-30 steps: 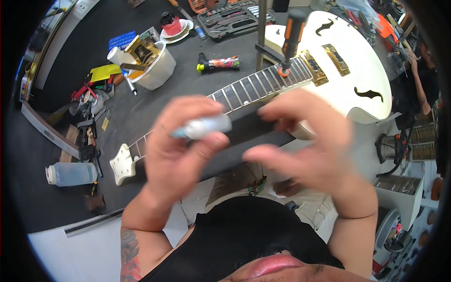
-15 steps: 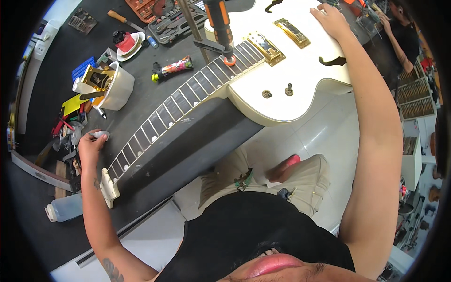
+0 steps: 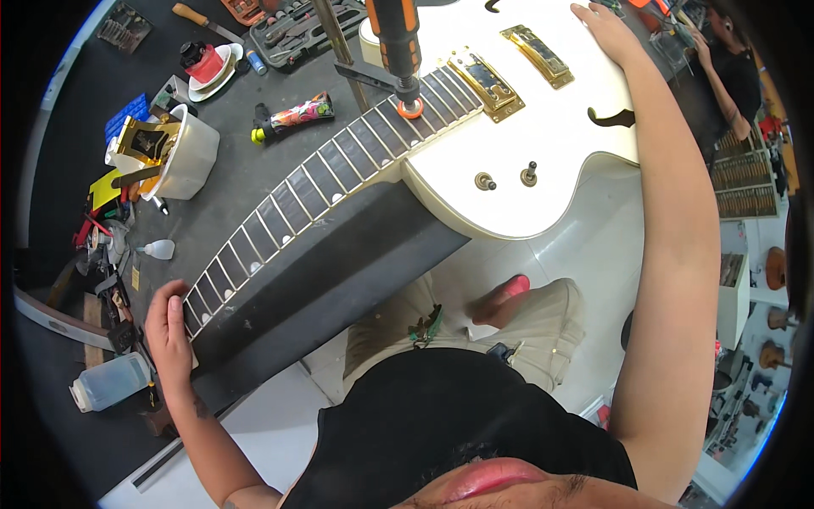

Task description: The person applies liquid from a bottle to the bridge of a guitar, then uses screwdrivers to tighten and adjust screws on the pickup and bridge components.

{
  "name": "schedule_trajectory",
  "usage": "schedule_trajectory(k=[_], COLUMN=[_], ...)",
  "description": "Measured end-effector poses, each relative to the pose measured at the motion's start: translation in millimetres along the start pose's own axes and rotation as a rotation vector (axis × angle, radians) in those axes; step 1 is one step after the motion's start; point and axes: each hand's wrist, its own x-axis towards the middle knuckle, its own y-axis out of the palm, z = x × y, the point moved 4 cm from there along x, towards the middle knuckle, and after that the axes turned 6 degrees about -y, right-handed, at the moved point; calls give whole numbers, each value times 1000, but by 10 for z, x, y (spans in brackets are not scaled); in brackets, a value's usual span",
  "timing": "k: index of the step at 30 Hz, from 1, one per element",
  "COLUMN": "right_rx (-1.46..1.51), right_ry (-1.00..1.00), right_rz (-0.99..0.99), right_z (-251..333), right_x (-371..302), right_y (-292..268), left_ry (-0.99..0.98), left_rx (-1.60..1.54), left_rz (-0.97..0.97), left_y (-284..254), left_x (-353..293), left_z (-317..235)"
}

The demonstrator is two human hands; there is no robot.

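A white hollow-body electric guitar (image 3: 543, 191) lies across the bench with its neck toward the left. Around the headstock end of the dark fretboard (image 3: 280, 208) curls my left hand (image 3: 172, 331), hiding the headstock. My right hand (image 3: 609, 36) rests flat on the far right of the guitar's body, fingers stretched out. A clamp with an orange and black handle (image 3: 393, 42) stands over the fretboard; its orange pad (image 3: 409, 109) sits on the frets near the body. A small whitish bulb-shaped piece (image 3: 159, 248) lies on the bench beyond my left hand.
To the left stand a white tub (image 3: 193, 157) of parts, a squeeze bottle (image 3: 112, 382) on its side and loose tools. A red-capped jar (image 3: 202, 64) on a dish, a colourful tube (image 3: 297, 117) and a socket set (image 3: 301, 34) lie farther back. Another person (image 3: 729, 76) is at far right.
My left hand has let go of the whitish bulb-shaped piece, leaving it on the bench, and has come nearer to the guitar's headstock. The right hand stays on the body; the view has shifted slightly.
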Motion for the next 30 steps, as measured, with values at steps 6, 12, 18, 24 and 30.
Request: schedule_trajectory(k=[6, 12, 18, 24, 30], right_rx=[90, 81, 90, 93, 71], right_ry=[-37, 1, 27, 13, 13], right_rz=[17, 28, 33, 50, 63], right_z=[-34, -25, 102, 39, 57], right_x=[97, 57, -25, -13, -2], right_y=[84, 61, 5, 28, 10], left_ry=[40, 57, 43, 68, 110], left_rx=[21, -18, -29, -74, -48], left_rz=[27, 7, 6, 81, 16], left_y=[55, 58, 39, 43, 68], left_x=[-75, -45, -43, -85, -111], left_z=[63, 164, 232, -46, 76])
